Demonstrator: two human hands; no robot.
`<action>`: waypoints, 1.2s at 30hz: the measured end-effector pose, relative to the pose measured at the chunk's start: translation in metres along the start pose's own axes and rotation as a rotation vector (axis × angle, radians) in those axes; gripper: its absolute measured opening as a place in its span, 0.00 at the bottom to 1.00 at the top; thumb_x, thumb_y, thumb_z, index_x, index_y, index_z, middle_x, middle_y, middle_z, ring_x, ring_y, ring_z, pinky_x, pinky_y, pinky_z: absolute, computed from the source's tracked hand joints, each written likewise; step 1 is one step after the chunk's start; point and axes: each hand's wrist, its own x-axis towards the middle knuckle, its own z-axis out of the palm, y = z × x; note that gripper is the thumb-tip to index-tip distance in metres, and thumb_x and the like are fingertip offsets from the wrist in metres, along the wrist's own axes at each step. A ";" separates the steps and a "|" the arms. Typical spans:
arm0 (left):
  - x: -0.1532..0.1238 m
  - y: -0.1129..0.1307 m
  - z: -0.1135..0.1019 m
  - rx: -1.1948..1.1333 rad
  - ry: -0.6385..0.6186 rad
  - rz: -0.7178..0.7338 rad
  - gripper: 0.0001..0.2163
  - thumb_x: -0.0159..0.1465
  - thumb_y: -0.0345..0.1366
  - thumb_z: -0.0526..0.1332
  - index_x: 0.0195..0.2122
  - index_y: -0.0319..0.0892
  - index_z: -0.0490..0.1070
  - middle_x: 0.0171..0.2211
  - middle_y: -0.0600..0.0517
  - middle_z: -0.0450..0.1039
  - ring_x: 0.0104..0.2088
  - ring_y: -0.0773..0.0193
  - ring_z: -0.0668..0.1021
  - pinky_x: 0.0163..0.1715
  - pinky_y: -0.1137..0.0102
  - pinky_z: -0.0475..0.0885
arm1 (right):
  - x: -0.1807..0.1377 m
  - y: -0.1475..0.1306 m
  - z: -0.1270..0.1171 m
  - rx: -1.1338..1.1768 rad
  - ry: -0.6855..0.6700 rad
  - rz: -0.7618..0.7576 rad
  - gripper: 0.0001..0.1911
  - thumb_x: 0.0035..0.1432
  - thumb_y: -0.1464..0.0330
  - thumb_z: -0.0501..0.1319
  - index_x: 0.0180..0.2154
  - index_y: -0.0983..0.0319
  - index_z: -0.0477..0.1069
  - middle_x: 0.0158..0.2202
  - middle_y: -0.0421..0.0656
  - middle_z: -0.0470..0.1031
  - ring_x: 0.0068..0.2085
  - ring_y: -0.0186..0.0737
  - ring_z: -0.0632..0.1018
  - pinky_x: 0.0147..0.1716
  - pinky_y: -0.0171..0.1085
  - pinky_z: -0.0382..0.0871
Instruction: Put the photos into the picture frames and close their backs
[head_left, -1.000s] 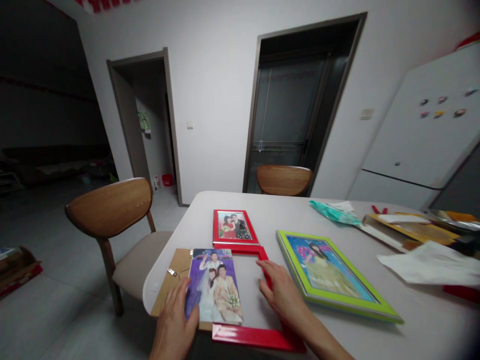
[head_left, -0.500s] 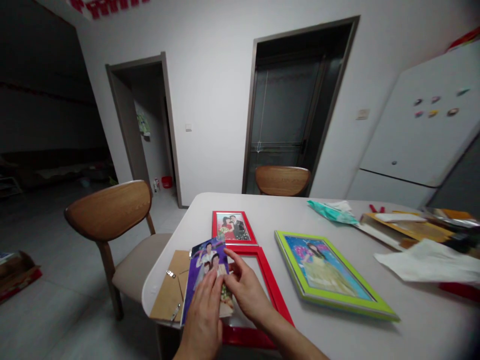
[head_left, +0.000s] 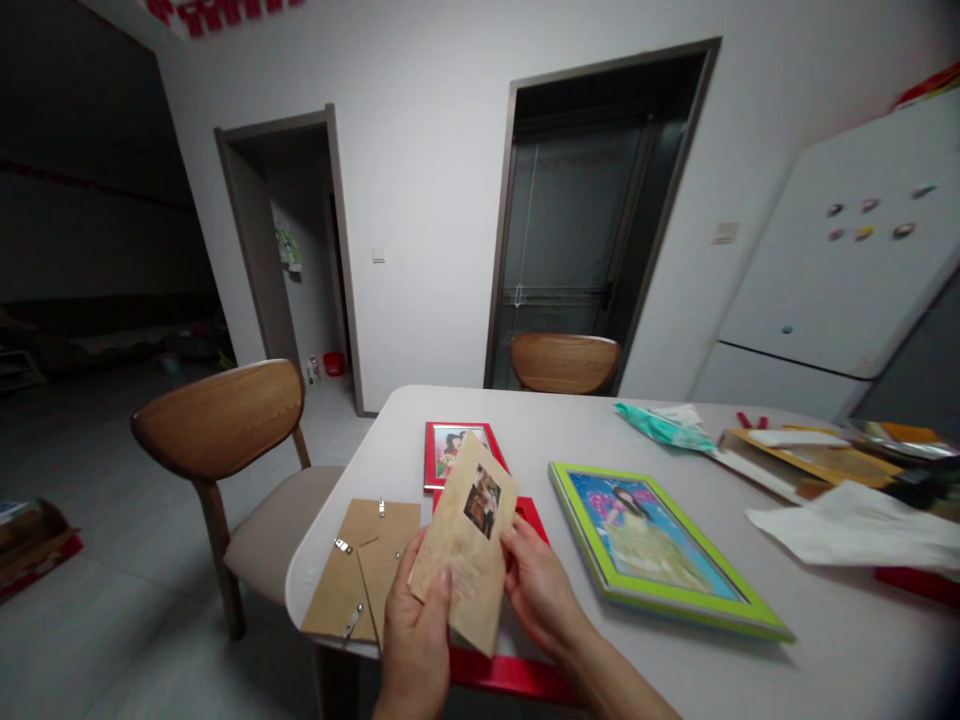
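Note:
A beige printed sheet (head_left: 461, 570) with a small dark picture is held tilted up between my two hands. My left hand (head_left: 416, 625) grips its lower left side, thumb across the front. At its right edge, my right hand (head_left: 544, 585) pinches it. Below lies a red photo frame (head_left: 517, 675), mostly covered by the sheet and hands. The brown backing board (head_left: 341, 585) with metal clips rests to the left, partly behind my left hand. Behind the sheet, a smaller red-framed photo (head_left: 442, 455) of a couple is partly hidden.
A lime-green framed photo (head_left: 660, 550) lies on the white table (head_left: 600, 425) at the right. Farther right are a teal wrapper (head_left: 664, 428), a yellow envelope (head_left: 832, 460) and white paper (head_left: 840, 525). Wooden chairs stand at the left (head_left: 225, 415) and far side (head_left: 565, 362).
The purple photo face is no longer visible; a beige printed face now shows in my hands. Both hands have shifted to its side edges, and it is lifted and tilted. More of the backing board shows.

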 end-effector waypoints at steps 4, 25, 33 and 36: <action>0.005 -0.017 -0.010 0.131 -0.163 -0.018 0.22 0.53 0.33 0.53 0.50 0.35 0.56 0.48 0.42 0.65 0.48 0.59 0.69 0.46 0.66 0.65 | 0.007 -0.015 -0.033 -0.267 0.054 0.023 0.25 0.47 0.66 0.46 0.49 0.66 0.57 0.37 0.48 0.74 0.31 0.41 0.76 0.24 0.34 0.67; 0.001 -0.032 -0.016 0.943 -0.505 0.174 0.22 0.49 0.32 0.57 0.46 0.34 0.65 0.53 0.39 0.59 0.54 0.51 0.60 0.52 0.56 0.56 | 0.027 0.004 -0.053 -1.050 0.014 -0.195 0.18 0.48 0.70 0.46 0.41 0.66 0.65 0.39 0.49 0.73 0.38 0.41 0.73 0.35 0.34 0.63; -0.003 -0.022 -0.014 0.996 -0.551 0.155 0.21 0.50 0.34 0.57 0.45 0.34 0.66 0.52 0.39 0.60 0.55 0.50 0.59 0.52 0.56 0.56 | 0.024 0.005 -0.048 -1.559 0.149 -0.122 0.17 0.51 0.62 0.48 0.37 0.66 0.66 0.34 0.52 0.71 0.33 0.44 0.73 0.30 0.38 0.60; -0.003 -0.024 -0.013 1.002 -0.531 0.175 0.20 0.50 0.34 0.57 0.45 0.33 0.66 0.52 0.39 0.60 0.54 0.51 0.59 0.52 0.57 0.57 | 0.022 0.005 -0.046 -1.591 0.149 -0.138 0.17 0.50 0.63 0.50 0.39 0.65 0.65 0.37 0.51 0.69 0.32 0.42 0.73 0.29 0.36 0.60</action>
